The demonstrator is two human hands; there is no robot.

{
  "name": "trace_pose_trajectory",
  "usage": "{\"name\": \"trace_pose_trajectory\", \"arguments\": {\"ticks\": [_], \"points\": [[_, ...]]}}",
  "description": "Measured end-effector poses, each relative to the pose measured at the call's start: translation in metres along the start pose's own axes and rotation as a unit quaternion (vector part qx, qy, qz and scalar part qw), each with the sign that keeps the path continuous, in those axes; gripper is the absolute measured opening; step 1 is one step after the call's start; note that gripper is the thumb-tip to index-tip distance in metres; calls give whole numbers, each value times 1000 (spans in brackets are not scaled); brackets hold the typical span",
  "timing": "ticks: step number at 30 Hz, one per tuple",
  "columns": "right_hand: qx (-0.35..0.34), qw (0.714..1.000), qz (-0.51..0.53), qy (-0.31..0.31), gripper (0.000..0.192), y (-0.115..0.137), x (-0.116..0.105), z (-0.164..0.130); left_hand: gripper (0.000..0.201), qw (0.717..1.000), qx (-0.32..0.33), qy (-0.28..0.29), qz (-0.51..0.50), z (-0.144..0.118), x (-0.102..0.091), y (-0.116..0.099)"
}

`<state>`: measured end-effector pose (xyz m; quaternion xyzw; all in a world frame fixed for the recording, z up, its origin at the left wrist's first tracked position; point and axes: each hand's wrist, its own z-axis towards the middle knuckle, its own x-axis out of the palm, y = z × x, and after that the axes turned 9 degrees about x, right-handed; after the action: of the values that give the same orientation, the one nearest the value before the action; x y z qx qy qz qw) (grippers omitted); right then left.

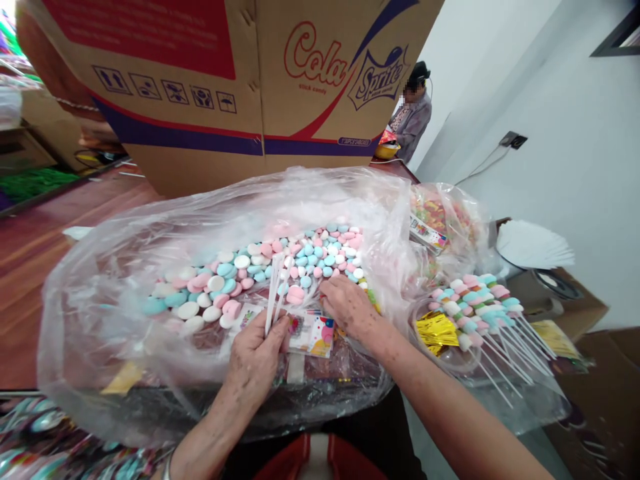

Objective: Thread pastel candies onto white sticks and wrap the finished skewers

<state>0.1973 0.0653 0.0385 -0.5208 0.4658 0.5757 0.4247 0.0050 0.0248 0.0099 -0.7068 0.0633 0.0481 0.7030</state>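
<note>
My left hand (pixel 257 357) is closed around a small bunch of white sticks (pixel 276 288) that point up and away. Its fingers also press on a clear printed wrapper (pixel 313 332). My right hand (pixel 347 305) reaches into a large clear plastic bag (pixel 100 313) on my lap. Its fingertips touch the pile of pink, blue and white marshmallow pieces (pixel 260 267); whether it pinches one I cannot tell.
A big cardboard box (pixel 220 87) printed "Cola Sprite" stands behind the bag. To the right lie finished marshmallow skewers (pixel 480 307) in a clear tub, a second bag of candy (pixel 440 220), yellow packets (pixel 437 329) and white paper (pixel 533 243). Another person (pixel 413 113) works at the far table.
</note>
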Motion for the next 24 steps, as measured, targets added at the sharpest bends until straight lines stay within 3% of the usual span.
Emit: {"name": "trace_pose_trajectory", "arguments": {"ticks": [5,16,24], "points": [[-74,997,10,-34,18,-7,10,-5,26,999,2,1,-40,-1,1,-2],[-21,992,125,-26,15,-15,17,6,28,1000,2,-5,-26,-1,2,0],[-62,998,-1,-28,15,-8,16,7,34,1000,20,-3,-22,3,0,0]]}}
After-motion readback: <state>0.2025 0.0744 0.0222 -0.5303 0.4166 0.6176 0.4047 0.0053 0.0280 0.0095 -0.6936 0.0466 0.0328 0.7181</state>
